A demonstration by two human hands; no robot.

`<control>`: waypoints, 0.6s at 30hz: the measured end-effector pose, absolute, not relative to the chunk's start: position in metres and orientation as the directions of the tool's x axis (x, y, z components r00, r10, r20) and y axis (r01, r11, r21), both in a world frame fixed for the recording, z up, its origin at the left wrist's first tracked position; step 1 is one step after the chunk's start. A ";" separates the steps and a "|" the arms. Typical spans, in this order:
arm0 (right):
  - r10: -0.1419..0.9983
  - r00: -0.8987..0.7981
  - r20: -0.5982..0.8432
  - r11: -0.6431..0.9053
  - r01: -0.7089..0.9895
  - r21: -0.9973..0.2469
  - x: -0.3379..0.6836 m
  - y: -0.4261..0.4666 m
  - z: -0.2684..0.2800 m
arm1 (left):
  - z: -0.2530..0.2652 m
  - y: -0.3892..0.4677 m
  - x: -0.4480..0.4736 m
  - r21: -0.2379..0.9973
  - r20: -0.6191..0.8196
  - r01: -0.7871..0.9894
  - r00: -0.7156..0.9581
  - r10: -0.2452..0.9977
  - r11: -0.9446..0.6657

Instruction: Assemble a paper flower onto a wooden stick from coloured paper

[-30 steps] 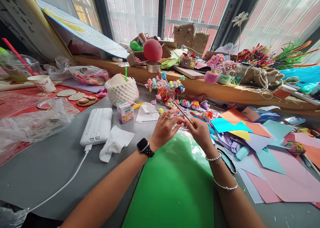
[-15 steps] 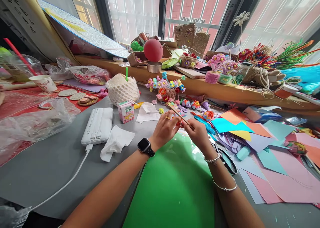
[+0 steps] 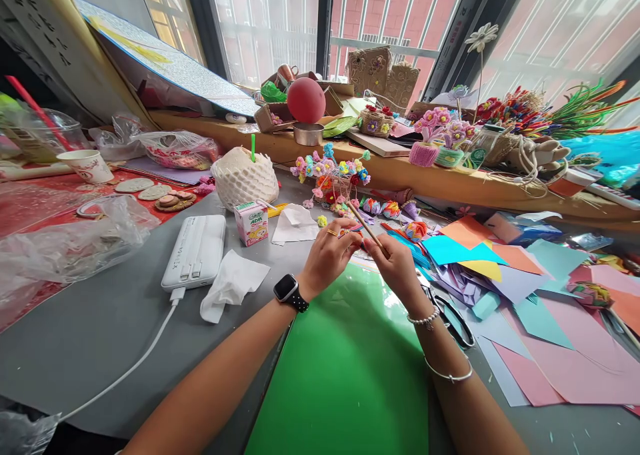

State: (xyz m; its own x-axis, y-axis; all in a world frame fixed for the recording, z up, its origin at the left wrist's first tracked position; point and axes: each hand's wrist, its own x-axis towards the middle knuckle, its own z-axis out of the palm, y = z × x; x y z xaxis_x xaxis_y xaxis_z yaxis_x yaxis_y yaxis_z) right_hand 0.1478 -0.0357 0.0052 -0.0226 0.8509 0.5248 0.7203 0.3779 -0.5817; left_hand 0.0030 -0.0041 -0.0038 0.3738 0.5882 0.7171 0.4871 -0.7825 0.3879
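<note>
A person's left hand and right hand meet above a green sheet on a crowded craft table. The right hand pinches a thin wooden stick, tilted up and away toward the window; the left hand's fingertips close on a small strip of coloured paper at the stick's lower end, apparently so both hands can work it closely. Loose coloured paper fans out just to the right, with scissors beside the right wrist. A power bank, crumpled tissue and small carton lie to the left. The green sheet offers the only bare room near the hands.
</note>
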 end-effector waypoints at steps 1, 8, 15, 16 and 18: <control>0.848 -0.007 0.530 0.377 0.712 -0.593 0.148 -0.036 0.006 | -0.003 -0.004 0.003 0.426 0.713 0.463 0.357 0.604 -0.777; 0.826 -0.030 0.563 0.456 0.622 -0.637 0.156 -0.038 0.012 | 0.005 0.000 0.001 0.799 0.524 0.104 0.364 0.770 -0.593; 0.846 -0.100 0.523 0.482 0.561 -0.672 0.159 -0.040 0.017 | 0.009 0.000 0.000 0.966 0.254 -0.168 0.512 0.821 -0.195; 0.845 -0.102 0.524 0.485 0.559 -0.673 0.159 -0.040 0.018 | 0.010 0.000 0.000 0.971 0.233 -0.174 0.524 0.819 -0.165; 0.845 -0.101 0.525 0.485 0.558 -0.673 0.159 -0.041 0.019 | 0.012 0.000 -0.001 0.977 0.197 -0.177 0.551 0.811 -0.117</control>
